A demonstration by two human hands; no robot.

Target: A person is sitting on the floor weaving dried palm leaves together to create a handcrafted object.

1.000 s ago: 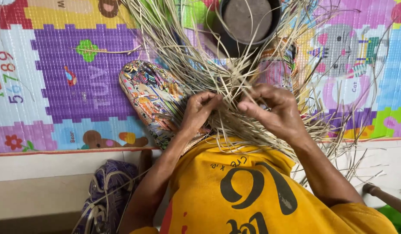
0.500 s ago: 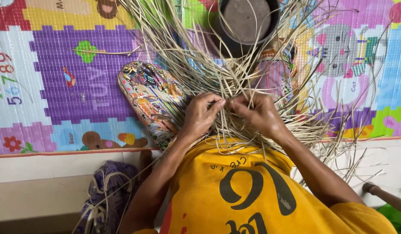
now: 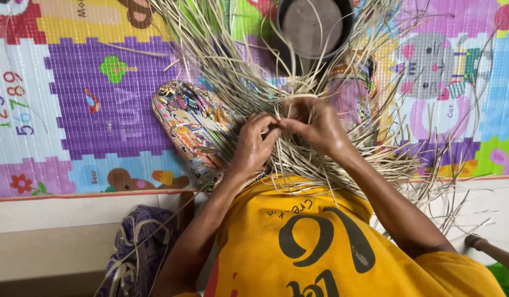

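Observation:
A mass of pale dried straw strips (image 3: 232,71) fans out over my lap and the mat. My left hand (image 3: 253,144) pinches several strips at the middle of the bundle, fingers curled tight. Touching its fingertips from the right, my right hand (image 3: 314,124) grips other strips and bends one over. Both hands meet just above my yellow shirt (image 3: 298,236). Beyond the hands stands a dark round pot (image 3: 314,27), partly screened by straw.
A colourful puzzle-pattern play mat (image 3: 89,104) covers the floor. My patterned trouser knee (image 3: 191,124) lies left of the hands. A purple woven bag (image 3: 136,242) sits at lower left on a pale floor strip. A wooden handle (image 3: 491,250) pokes in at lower right.
My right hand has moved left and up to meet my left hand, and both have closed on the straw strips. The view shifted slightly.

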